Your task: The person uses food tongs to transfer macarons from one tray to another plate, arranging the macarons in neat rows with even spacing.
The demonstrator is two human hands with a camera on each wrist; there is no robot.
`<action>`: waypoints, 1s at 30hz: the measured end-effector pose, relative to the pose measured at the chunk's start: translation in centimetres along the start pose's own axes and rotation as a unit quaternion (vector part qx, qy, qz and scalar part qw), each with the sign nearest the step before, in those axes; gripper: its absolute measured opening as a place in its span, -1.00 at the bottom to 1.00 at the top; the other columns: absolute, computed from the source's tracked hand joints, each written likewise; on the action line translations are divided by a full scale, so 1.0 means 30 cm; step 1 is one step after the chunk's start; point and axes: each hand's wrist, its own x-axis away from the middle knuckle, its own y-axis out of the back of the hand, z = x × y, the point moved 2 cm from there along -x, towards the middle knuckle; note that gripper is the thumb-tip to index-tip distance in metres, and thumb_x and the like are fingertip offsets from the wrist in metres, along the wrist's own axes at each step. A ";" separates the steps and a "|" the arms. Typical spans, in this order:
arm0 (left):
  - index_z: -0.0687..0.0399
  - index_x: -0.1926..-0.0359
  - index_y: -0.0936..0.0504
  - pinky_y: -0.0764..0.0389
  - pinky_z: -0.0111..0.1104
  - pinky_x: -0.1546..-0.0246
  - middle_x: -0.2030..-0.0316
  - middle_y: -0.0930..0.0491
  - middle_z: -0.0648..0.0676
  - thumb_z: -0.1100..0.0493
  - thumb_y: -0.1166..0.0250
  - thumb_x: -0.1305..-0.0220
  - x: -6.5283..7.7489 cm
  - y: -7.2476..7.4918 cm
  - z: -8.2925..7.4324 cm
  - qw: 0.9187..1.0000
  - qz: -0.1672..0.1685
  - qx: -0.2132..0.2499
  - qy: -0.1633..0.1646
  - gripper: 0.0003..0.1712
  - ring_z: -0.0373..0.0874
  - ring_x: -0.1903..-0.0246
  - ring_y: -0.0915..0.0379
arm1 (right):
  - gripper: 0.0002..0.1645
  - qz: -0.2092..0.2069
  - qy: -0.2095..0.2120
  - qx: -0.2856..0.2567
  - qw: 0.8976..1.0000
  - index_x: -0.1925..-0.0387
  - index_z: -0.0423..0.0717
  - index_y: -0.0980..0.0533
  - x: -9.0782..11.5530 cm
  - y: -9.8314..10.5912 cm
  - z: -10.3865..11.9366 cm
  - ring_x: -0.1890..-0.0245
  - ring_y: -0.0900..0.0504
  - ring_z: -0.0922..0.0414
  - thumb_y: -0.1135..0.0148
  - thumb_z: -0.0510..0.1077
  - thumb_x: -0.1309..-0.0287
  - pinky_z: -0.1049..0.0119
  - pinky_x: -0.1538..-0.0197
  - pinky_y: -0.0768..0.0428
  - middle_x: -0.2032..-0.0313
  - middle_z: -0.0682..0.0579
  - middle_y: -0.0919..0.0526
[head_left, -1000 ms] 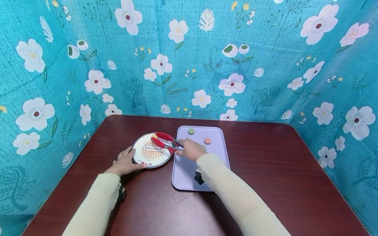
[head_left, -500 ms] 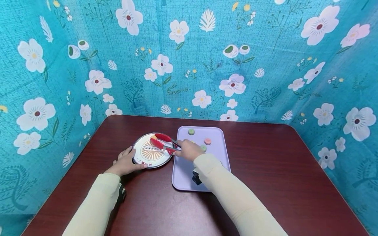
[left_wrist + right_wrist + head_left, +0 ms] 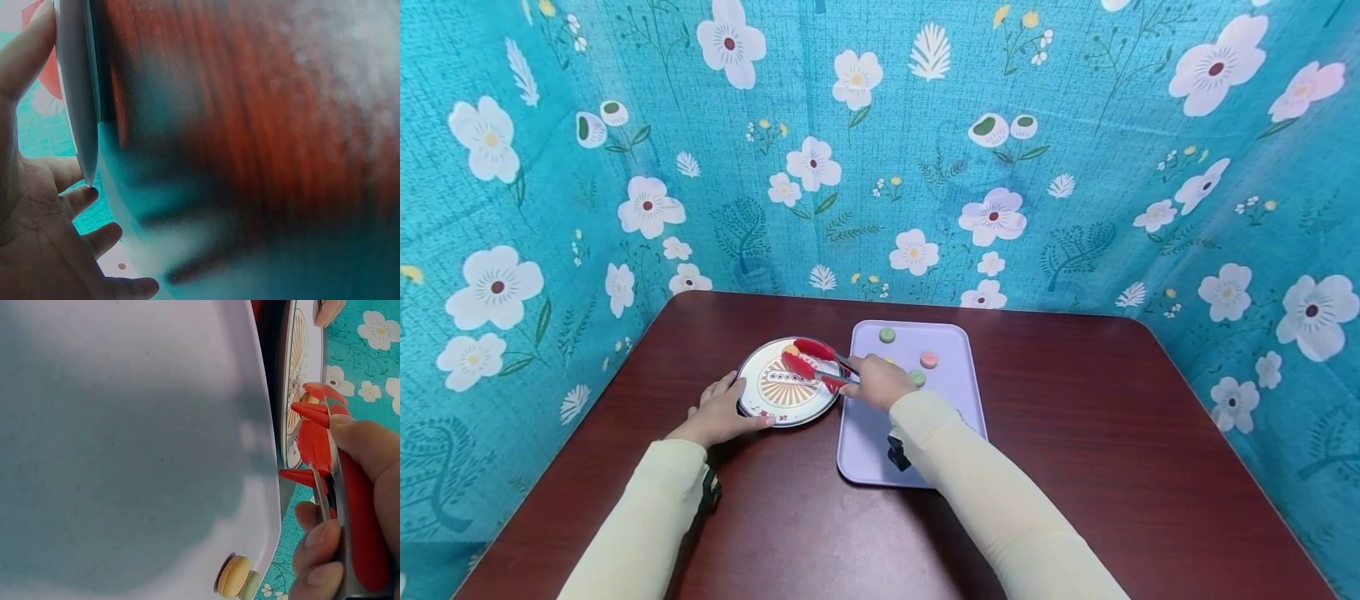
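Note:
My left hand (image 3: pixel 718 412) holds the round white plate (image 3: pixel 752 385) by its left and front rim, thumb at the front and fingers spread along the side. In the left wrist view the plate (image 3: pixel 78 94) stands edge-on between thumb and index finger. My right hand (image 3: pixel 886 382) grips red-handled tongs (image 3: pixel 801 365) with red tips, reaching left over the plate. A yellow macaron (image 3: pixel 791 350) is between the tong tips at the plate's back. The right wrist view shows the macaron (image 3: pixel 307 399) partly hidden by the tongs (image 3: pixel 369 531).
A lilac tray (image 3: pixel 868 450) lies right of the plate, under my right forearm. On it are a green macaron (image 3: pixel 887 335), a pink macaron (image 3: pixel 928 360), another green macaron (image 3: pixel 917 377) and a yellow macaron (image 3: pixel 234 576) largely hidden by my hand. A flowered cloth (image 3: pixel 880 167) surrounds the dark table (image 3: pixel 1075 400).
My right hand and the tongs have shifted slightly left, uncovering more of a green macaron on the tray. The left hand and plate stay in place.

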 end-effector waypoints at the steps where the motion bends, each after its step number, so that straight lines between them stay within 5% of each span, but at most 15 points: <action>1: 0.35 -0.45 -0.02 -0.01 0.41 -0.18 -0.40 0.09 0.42 -0.40 -0.38 0.09 -0.001 -0.001 0.001 1.000 0.000 0.000 -0.001 0.33 0.41 -0.33 0.23 | -0.21 0.000 -0.001 0.000 1.000 -0.37 0.05 -0.33 0.000 0.000 0.002 0.06 -0.56 0.09 -0.27 0.21 -0.18 0.15 -0.04 -0.56 -0.12 -0.06 -0.57; 30: 0.34 -0.45 -0.03 0.00 0.40 -0.18 -0.42 0.10 0.40 -0.42 -0.35 0.07 -0.013 -0.012 0.009 1.000 -0.003 -0.002 0.001 0.32 0.39 -0.35 0.23 | -0.19 0.003 -0.008 0.004 1.000 -0.39 0.07 -0.31 0.014 0.010 0.010 0.11 -0.57 0.08 -0.26 0.24 -0.17 0.14 0.01 -0.58 -0.10 -0.08 -0.56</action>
